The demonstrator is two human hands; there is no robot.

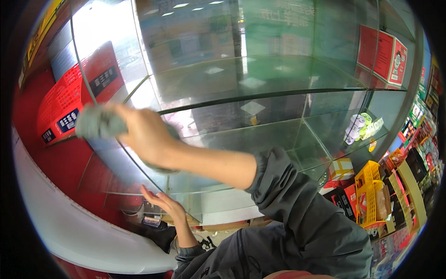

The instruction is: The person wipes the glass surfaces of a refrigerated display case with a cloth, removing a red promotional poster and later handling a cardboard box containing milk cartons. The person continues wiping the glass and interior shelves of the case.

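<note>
My right hand (148, 134) grips a grey-green cloth (101, 122), blurred, in front of the left part of a glass display case. Part of the cloth also shows behind the hand and wrist. The long glass shelf (223, 99) runs rightward behind the hand. Lower down, my left hand (165, 204) has its fingers spread near a lower glass edge and holds nothing; whether it touches the glass I cannot tell. A red plastic basket (57, 101) bearing labels sits left of the cloth.
On the right, a red box (381, 55) stands on the upper shelf, with small purple and green tubs (357, 127) below. Yellow plastic baskets (369, 195) with goods and a taped carton (341, 169) lie at lower right. A white curved surface (87, 233) borders the lower left.
</note>
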